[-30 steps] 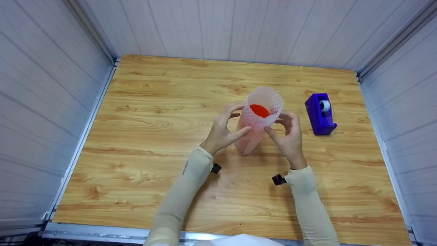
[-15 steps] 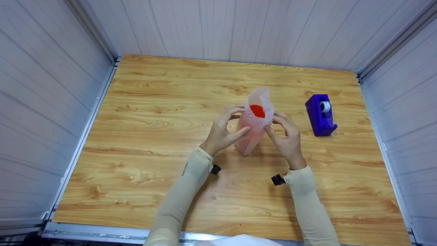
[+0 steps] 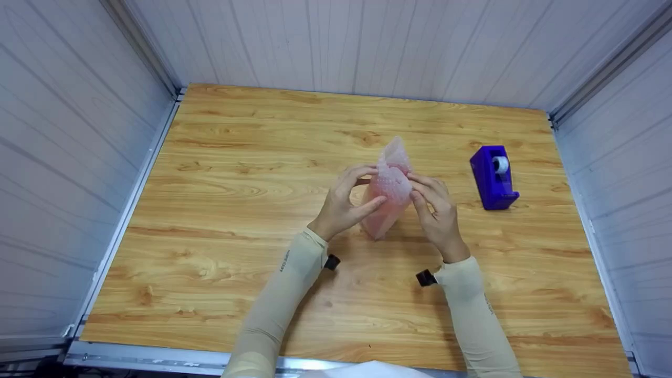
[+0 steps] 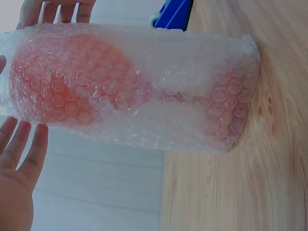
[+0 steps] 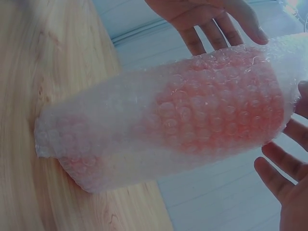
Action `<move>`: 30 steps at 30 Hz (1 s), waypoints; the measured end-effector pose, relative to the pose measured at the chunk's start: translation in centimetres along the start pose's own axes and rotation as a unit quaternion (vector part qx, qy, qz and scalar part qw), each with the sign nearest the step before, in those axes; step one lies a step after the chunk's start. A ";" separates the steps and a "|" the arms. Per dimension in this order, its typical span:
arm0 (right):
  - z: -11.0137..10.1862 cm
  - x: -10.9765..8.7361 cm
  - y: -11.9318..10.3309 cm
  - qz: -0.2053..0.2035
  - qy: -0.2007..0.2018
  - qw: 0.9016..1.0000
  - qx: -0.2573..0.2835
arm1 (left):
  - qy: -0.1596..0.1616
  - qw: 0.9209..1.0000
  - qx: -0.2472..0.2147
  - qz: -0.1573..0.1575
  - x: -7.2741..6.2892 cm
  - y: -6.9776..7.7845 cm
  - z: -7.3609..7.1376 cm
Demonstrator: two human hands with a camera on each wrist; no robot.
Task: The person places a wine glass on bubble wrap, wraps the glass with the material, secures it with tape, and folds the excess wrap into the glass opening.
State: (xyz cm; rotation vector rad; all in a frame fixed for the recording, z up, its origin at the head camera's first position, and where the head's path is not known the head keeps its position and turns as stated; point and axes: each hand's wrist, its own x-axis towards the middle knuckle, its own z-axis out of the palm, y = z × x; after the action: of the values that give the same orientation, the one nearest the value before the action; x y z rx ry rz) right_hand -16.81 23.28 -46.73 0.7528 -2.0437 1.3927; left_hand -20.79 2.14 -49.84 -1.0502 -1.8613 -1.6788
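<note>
A red stemmed glass [image 4: 72, 82] stands inside a sleeve of bubble wrap [image 3: 391, 184], its bowl, stem and foot showing faintly through the bubbles in the wrist views. My left hand [image 3: 341, 202] holds the near left side, thumb in front and fingers behind. At the wrap's upper right, my right hand [image 3: 438, 212] pinches the edge between thumb and fingers, and the top is folded inward over the glass. A pointed flap of wrap stands up at the back. From above, the folded wrap covers the glass's mouth.
A blue-purple tape dispenser [image 3: 493, 178] with a white roll stands to the right of the wrapped glass on the wooden table [image 3: 236, 210]. White panel walls [image 3: 336, 47] rise behind and on both sides. A black wrist camera [image 3: 426, 278] sits at the right wrist.
My right hand has moved left and pushed the wrap's round open top inward, so the red inside no longer shows clearly from above. The left hand has stayed in place.
</note>
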 end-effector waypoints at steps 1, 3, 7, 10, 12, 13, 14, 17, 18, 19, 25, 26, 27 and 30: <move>0.0 -0.2 0.5 0.000 -0.002 1.000 -0.004 | 0.001 1.000 -0.001 0.001 0.0 0.0 0.0; -0.1 -0.6 1.5 0.002 -0.010 1.000 -0.015 | 0.004 1.000 0.002 0.001 0.1 0.2 0.1; -0.4 -1.1 2.9 -0.006 -0.030 0.999 -0.040 | 0.015 1.000 0.006 0.001 0.5 1.4 0.2; -0.5 -1.0 3.1 -0.023 -0.048 0.997 -0.060 | 0.020 1.000 0.001 0.001 0.9 2.5 0.1; -0.7 -1.0 3.1 -0.029 -0.066 0.995 -0.071 | 0.020 1.000 -0.003 0.001 1.1 3.0 0.0; -0.8 -1.0 3.1 -0.030 -0.075 0.994 -0.074 | 0.020 1.000 -0.005 0.001 1.1 3.1 -0.1; -0.9 -1.0 3.1 -0.029 -0.084 0.993 -0.077 | 0.020 1.000 -0.006 0.001 1.1 3.2 -0.1; -1.2 -1.0 2.9 -0.025 -0.116 0.989 -0.084 | 0.021 1.000 -0.005 0.002 1.1 3.2 -0.2; -1.2 -0.9 2.8 -0.025 -0.125 0.988 -0.088 | 0.022 1.000 -0.005 0.003 1.1 3.1 -0.2; -1.3 -1.0 2.8 -0.026 -0.132 0.986 -0.094 | 0.023 1.000 -0.004 0.003 1.1 3.1 -0.2; -1.2 -0.8 2.6 -0.037 -0.146 0.979 -0.134 | 0.020 1.000 0.002 -0.001 0.9 3.1 -0.2; -1.1 -0.8 2.6 -0.039 -0.147 0.978 -0.139 | 0.020 1.000 0.002 -0.002 0.9 3.1 -0.2; -1.1 -0.7 2.6 -0.040 -0.148 0.978 -0.144 | 0.020 1.000 0.001 -0.003 0.9 3.1 -0.2; -1.1 -0.7 2.5 -0.043 -0.150 0.975 -0.161 | 0.022 1.000 -0.004 -0.004 0.9 3.3 -0.2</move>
State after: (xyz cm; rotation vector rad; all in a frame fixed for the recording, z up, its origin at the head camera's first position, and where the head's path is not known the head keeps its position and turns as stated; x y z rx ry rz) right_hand -18.01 25.15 -48.49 0.9368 -2.3586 0.9087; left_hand -18.92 2.11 -46.98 -1.0028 -1.8356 -1.7006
